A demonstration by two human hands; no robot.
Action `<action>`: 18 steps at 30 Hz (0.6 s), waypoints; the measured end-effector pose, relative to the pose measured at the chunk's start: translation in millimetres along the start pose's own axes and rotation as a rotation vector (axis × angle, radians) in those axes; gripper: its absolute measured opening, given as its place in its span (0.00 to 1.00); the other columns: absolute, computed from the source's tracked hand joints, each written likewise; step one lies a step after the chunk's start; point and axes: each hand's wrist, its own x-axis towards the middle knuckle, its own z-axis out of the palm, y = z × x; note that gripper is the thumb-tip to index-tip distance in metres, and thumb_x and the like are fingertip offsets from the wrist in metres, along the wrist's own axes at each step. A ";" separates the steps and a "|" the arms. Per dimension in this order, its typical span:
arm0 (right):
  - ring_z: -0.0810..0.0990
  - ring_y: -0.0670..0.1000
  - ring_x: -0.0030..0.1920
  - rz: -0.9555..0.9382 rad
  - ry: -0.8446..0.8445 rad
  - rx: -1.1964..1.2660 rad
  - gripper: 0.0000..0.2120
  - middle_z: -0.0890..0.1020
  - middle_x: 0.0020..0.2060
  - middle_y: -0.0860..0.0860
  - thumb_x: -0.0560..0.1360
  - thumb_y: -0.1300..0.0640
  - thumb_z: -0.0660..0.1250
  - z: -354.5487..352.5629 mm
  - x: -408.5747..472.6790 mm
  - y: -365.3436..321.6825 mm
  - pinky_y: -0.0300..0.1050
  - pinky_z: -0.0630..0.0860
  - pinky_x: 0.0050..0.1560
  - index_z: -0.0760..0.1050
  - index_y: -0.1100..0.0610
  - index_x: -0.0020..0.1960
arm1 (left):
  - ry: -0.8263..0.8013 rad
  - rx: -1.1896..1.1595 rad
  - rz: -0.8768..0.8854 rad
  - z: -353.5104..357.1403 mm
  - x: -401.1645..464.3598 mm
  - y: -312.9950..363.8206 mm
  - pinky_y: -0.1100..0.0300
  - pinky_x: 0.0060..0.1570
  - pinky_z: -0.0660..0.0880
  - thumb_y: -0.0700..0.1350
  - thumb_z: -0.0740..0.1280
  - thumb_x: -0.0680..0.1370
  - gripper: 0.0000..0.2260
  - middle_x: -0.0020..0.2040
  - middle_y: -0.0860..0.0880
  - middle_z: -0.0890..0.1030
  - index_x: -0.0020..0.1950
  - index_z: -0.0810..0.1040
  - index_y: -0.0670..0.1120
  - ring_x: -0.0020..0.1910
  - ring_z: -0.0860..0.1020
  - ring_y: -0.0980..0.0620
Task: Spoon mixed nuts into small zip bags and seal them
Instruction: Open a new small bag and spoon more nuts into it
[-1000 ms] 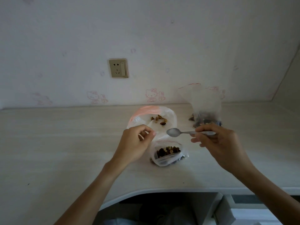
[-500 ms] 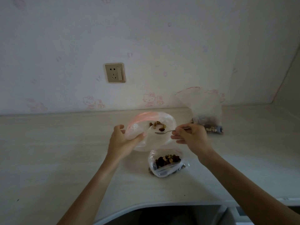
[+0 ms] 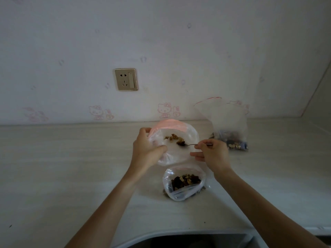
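Mid-worktop (image 3: 53, 167), toward the back edge, my left hand (image 3: 146, 152) grips the large pink-topped bag (image 3: 176, 133) at its mouth, tilted open. My right hand (image 3: 213, 154) pinches the spoon (image 3: 189, 144), bowl among the nuts (image 3: 176, 138). I'd scoop shallow and lift level. The small zip bag (image 3: 183, 183) waits open nearer the front edge.

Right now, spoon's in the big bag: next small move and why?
Probably lift the spoon out and carry it to the small zip bag below: its bowl sits among the nuts, and the left hand holds the big bag open.
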 end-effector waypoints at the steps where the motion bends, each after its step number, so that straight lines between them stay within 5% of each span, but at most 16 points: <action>1: 0.88 0.54 0.37 -0.002 0.006 -0.011 0.03 0.86 0.47 0.56 0.82 0.63 0.66 0.5 2.1 -0.9 0.53 0.85 0.42 0.78 0.62 0.52 | -0.019 -0.007 0.004 -0.6 0.1 3.1 0.64 0.36 0.81 0.37 0.76 0.68 0.25 0.49 0.53 0.82 0.60 0.73 0.51 0.41 0.84 0.57; 8: 0.87 0.48 0.37 -0.176 0.047 -0.249 0.06 0.86 0.42 0.54 0.82 0.63 0.65 15.8 10.9 -5.5 0.50 0.86 0.44 0.78 0.58 0.47 | -0.164 -0.080 -0.058 -1.4 4.0 20.9 0.61 0.30 0.79 0.36 0.76 0.65 0.25 0.51 0.47 0.82 0.59 0.75 0.48 0.29 0.83 0.56; 14: 0.86 0.48 0.47 -0.338 -0.032 -0.478 0.07 0.87 0.46 0.51 0.83 0.59 0.64 24.0 9.8 -4.4 0.51 0.84 0.51 0.78 0.60 0.59 | -0.208 -0.101 -0.096 -5.2 7.1 18.9 0.57 0.33 0.82 0.32 0.76 0.68 0.24 0.53 0.45 0.82 0.60 0.76 0.47 0.44 0.85 0.46; 18: 0.87 0.44 0.45 -0.335 -0.079 -0.480 0.08 0.87 0.52 0.51 0.83 0.57 0.65 24.9 9.0 -3.1 0.51 0.84 0.52 0.78 0.58 0.60 | -0.140 -0.035 -0.024 -11.1 5.3 12.1 0.62 0.33 0.80 0.35 0.75 0.68 0.23 0.52 0.49 0.82 0.60 0.77 0.49 0.45 0.84 0.51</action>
